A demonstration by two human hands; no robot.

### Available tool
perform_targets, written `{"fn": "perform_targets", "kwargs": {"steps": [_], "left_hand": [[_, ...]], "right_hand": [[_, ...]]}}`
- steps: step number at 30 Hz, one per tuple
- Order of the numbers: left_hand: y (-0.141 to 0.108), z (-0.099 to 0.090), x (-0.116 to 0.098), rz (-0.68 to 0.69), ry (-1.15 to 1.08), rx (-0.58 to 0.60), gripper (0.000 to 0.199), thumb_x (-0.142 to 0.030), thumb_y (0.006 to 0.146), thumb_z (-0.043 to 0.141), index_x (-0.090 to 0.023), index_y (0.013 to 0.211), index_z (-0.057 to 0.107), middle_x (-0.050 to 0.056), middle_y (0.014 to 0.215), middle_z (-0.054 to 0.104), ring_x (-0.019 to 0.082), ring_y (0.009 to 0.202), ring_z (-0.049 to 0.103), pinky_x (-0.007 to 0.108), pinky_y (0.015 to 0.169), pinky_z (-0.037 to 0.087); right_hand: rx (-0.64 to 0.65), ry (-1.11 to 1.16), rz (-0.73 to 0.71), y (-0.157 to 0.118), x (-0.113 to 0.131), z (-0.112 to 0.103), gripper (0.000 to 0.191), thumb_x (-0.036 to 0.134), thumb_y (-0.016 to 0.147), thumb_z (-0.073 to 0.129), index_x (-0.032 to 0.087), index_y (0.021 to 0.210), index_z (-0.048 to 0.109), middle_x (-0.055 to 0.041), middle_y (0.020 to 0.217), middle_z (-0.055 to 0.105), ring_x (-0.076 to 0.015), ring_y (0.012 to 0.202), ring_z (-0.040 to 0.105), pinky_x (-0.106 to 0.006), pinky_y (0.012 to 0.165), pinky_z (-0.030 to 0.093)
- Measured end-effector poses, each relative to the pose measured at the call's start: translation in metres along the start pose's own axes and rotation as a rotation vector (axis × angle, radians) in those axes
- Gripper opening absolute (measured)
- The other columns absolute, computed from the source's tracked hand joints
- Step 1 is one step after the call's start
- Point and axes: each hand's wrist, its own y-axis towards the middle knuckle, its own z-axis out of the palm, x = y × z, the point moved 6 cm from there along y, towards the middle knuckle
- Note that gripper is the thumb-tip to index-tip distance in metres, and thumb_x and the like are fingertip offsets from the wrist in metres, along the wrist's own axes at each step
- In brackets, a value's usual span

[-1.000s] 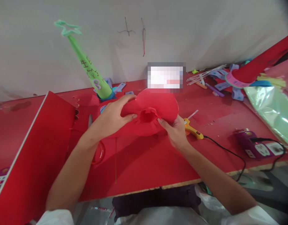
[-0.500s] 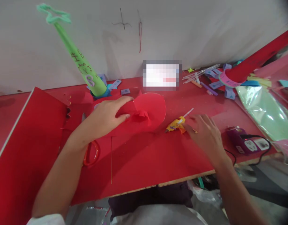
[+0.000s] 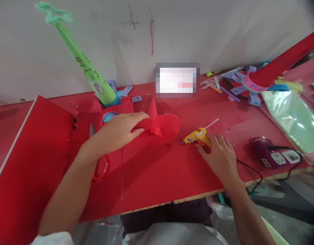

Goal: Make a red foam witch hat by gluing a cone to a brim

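My left hand [image 3: 127, 127] is closed on a red paper piece, a round disc [image 3: 168, 124] with cut tabs near its middle and a pointed red part [image 3: 153, 109] rising behind. The disc is tilted above the red table [image 3: 157, 177]. My right hand [image 3: 219, 153] has its thumb and fingers around the handle of a yellow hot glue gun [image 3: 196, 136]. The gun's nozzle points left toward the disc, and a clear glue stick juts from its back. Scissors with orange-red handles [image 3: 103, 168] lie under my left forearm, partly hidden.
A green paper cone [image 3: 89, 73] with a star top stands at the back left. A red cone [image 3: 284, 64] with a pink band lies at the right. Loose glue sticks [image 3: 220, 78] lie behind. A purple power socket [image 3: 274, 153] with a black cord sits near the front edge.
My right hand has moved in and closed round the glue gun's handle. My left hand has tilted the red disc, and a pointed red part now shows behind it.
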Motion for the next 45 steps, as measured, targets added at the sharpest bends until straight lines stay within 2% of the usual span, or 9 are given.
{"fn": "perform_targets", "kwargs": {"steps": [3,7,10,15,20,26,32,45], "left_hand": [[0.001,0.001,0.001,0.006,-0.003,0.002,0.029,-0.040,0.106,0.054,-0.028,0.130,0.066,0.006,0.119,0.077,0.028,0.102,0.073,0.035,0.076,0.048],[0.002,0.002,-0.004,0.022,-0.028,-0.019,0.028,-0.038,0.107,0.054,-0.028,0.130,0.066,0.006,0.123,0.076,0.029,0.107,0.073,0.037,0.082,0.049],[0.001,0.006,-0.012,0.043,-0.011,-0.025,0.027,-0.035,0.108,0.052,-0.027,0.131,0.064,0.008,0.133,0.074,0.031,0.113,0.073,0.039,0.086,0.051],[-0.002,0.016,-0.025,0.073,0.038,0.020,0.025,-0.030,0.110,0.050,-0.025,0.130,0.063,0.009,0.138,0.073,0.032,0.117,0.074,0.039,0.085,0.052],[-0.003,0.016,-0.030,0.093,0.016,0.031,0.024,-0.030,0.110,0.049,-0.024,0.128,0.064,0.010,0.138,0.073,0.033,0.119,0.074,0.039,0.084,0.052],[-0.002,0.013,-0.031,0.089,0.003,0.039,0.022,-0.027,0.109,0.051,-0.024,0.125,0.065,0.009,0.134,0.074,0.032,0.117,0.074,0.038,0.084,0.051],[-0.002,0.013,-0.029,0.104,-0.006,0.032,0.022,-0.027,0.109,0.050,-0.024,0.126,0.064,0.008,0.132,0.074,0.031,0.115,0.074,0.037,0.082,0.048],[0.000,0.015,-0.026,0.093,-0.015,0.036,0.025,-0.032,0.111,0.049,-0.025,0.129,0.064,0.008,0.127,0.075,0.031,0.113,0.073,0.038,0.084,0.048]], "right_hand": [[-0.063,0.141,0.117,-0.002,-0.010,-0.003,0.047,0.060,0.095,0.065,0.019,0.117,0.065,-0.0135,0.102,0.075,-0.0315,0.087,0.067,-0.040,0.073,0.048],[-0.179,0.363,0.245,-0.001,-0.008,-0.022,0.045,0.060,0.085,0.075,0.023,0.107,0.062,-0.0052,0.090,0.070,-0.0237,0.071,0.063,-0.034,0.064,0.043],[-0.250,0.434,0.219,0.006,0.008,-0.043,0.038,0.054,0.082,0.078,0.025,0.092,0.056,0.0035,0.072,0.057,-0.0183,0.061,0.051,-0.031,0.060,0.039],[-0.353,0.386,0.052,0.021,0.042,-0.065,0.038,0.041,0.086,0.081,0.026,0.080,0.046,0.0053,0.069,0.047,-0.0153,0.061,0.046,-0.030,0.060,0.037],[-0.352,0.349,-0.057,0.029,0.063,-0.064,0.028,0.038,0.092,0.077,0.027,0.088,0.052,0.0024,0.077,0.057,-0.0169,0.066,0.055,-0.031,0.062,0.046],[-0.353,0.325,-0.092,0.032,0.070,-0.060,0.021,0.037,0.095,0.074,0.027,0.095,0.057,-0.0016,0.085,0.068,-0.0203,0.076,0.066,-0.033,0.068,0.052],[-0.346,0.322,-0.117,0.033,0.069,-0.057,0.015,0.033,0.097,0.071,0.026,0.096,0.058,-0.0020,0.087,0.070,-0.0192,0.076,0.067,-0.032,0.067,0.050],[-0.313,0.318,-0.117,0.034,0.068,-0.055,0.015,0.037,0.099,0.068,0.026,0.094,0.060,-0.0025,0.087,0.071,-0.0194,0.075,0.066,-0.032,0.067,0.050]]}}
